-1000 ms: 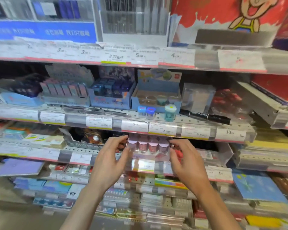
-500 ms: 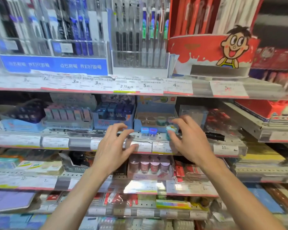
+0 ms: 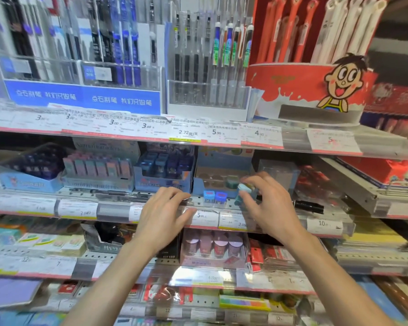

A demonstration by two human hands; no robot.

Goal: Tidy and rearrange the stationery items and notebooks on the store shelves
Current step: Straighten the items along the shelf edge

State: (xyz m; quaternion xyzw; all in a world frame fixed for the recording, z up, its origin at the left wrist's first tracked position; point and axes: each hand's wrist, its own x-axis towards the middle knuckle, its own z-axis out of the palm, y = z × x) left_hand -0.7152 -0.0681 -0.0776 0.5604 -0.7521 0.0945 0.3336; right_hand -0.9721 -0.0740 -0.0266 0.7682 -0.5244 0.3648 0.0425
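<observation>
**Hands at the Middle Shelf: Small Teal Container Gripped**

The tiered metal store shelving (image 3: pixel 118 196) fills the view, each shelf front carrying a clear strip of white price tags. On the top shelf stand a red round cardboard display tub printed with a cartoon child (image 3: pixel 302 90), holding long red and white tubes, a clear acrylic pen rack with a blue printed front panel (image 3: pixel 83 95), and a second clear acrylic rack of upright pens (image 3: pixel 209 95).

On the middle shelf, a row of open cardboard display boxes holds small stationery items. The blue cardboard display box with round cut-out slots (image 3: pixel 218 177) sits behind the hands; most of its slots look unfilled. Two small clear containers with blue caps (image 3: pixel 214 197) stand upright side by side on the shelf edge in front of this box, between the two hands. A black marker pen (image 3: pixel 309 206) lies flat on the shelf to the right.

The right hand (image 3: pixel 269 203) pinches a small teal container with a pale cap (image 3: pixel 243 192) between thumb and curled fingers, just beside the blue-capped pair and in front of the slotted box. The left hand (image 3: pixel 161 212) holds nothing; its fingers are loosely bent, the fingertips at the shelf's front edge.

On the shelf below, a pink tray of round purple-capped containers (image 3: pixel 212 248) sits between the forearms.
</observation>
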